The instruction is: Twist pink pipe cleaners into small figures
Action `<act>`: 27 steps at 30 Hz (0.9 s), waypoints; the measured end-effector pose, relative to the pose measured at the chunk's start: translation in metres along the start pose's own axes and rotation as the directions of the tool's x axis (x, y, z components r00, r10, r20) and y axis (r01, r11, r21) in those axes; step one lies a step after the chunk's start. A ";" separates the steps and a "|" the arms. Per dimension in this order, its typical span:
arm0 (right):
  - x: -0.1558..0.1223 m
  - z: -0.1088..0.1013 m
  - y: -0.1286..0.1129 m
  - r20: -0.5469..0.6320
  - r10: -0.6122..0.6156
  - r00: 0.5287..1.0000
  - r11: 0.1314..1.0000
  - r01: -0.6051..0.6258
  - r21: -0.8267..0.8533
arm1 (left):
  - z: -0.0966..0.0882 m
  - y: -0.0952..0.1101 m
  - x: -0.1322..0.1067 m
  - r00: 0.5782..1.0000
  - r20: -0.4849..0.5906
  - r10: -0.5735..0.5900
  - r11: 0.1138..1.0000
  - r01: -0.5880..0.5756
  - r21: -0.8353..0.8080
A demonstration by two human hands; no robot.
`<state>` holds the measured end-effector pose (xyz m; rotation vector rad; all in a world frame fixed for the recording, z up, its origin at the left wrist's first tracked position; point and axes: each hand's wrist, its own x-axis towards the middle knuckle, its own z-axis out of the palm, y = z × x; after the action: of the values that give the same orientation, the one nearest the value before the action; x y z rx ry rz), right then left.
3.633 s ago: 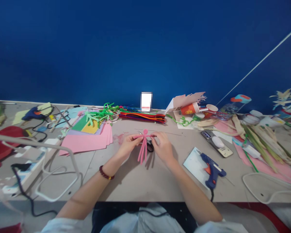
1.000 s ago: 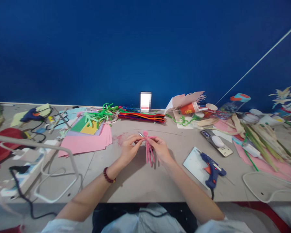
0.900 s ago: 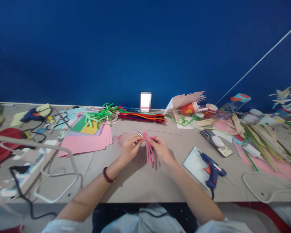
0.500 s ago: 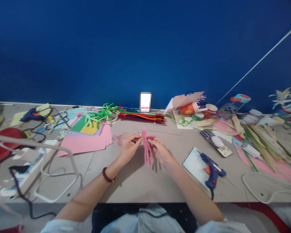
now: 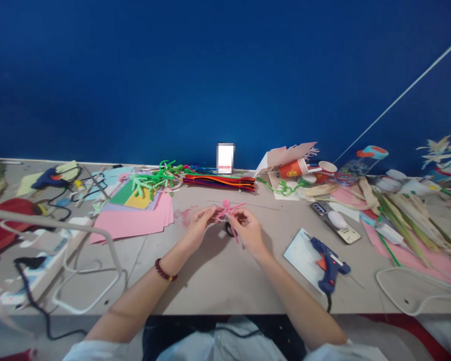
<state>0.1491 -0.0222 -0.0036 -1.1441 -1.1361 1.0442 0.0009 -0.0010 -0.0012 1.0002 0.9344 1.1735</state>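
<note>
Over the middle of the desk, both hands hold a bundle of pink pipe cleaners (image 5: 226,204) with a round knob at its top. My left hand (image 5: 200,226) is closed, fingertips pinching the bundle's left side. From the right, my right hand (image 5: 248,231) pinches its strands between thumb and fingers; one strand points down past the thumb and another sticks out to the upper right. A dark ring (image 5: 230,229) shows just below the fingers, its kind unclear. Fingers partly hide the middle of the bundle.
Behind the hands lies a stack of coloured pipe cleaners (image 5: 220,182). Pink paper (image 5: 131,223) is at left, near a power strip (image 5: 47,263) and cables. At right are a blue glue gun (image 5: 328,263), a phone (image 5: 336,223) and dried husks (image 5: 402,215). A red paper cup (image 5: 291,169) lies behind.
The pink strands hung down together before; now they spread in different directions. My right hand has shifted its grip onto the strands, and a dark ring has come into view below the fingers.
</note>
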 end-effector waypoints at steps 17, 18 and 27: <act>-0.002 0.005 0.009 0.061 -0.007 0.998 0.989 0.016 -0.150 | -0.010 -0.013 0.007 0.982 0.036 -0.186 0.982 0.185 0.036; -0.002 0.005 0.011 0.062 -0.003 0.998 0.988 0.013 -0.155 | -0.010 -0.013 0.008 0.980 0.035 -0.194 0.980 0.192 0.050; 0.006 0.001 0.018 0.190 0.032 0.981 0.982 0.005 -0.188 | -0.017 -0.015 0.014 0.992 0.032 -0.124 0.987 0.120 0.102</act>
<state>0.1481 -0.0139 -0.0205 -1.2189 -1.4053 1.0934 -0.0090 0.0134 -0.0215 1.0271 1.0174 1.0097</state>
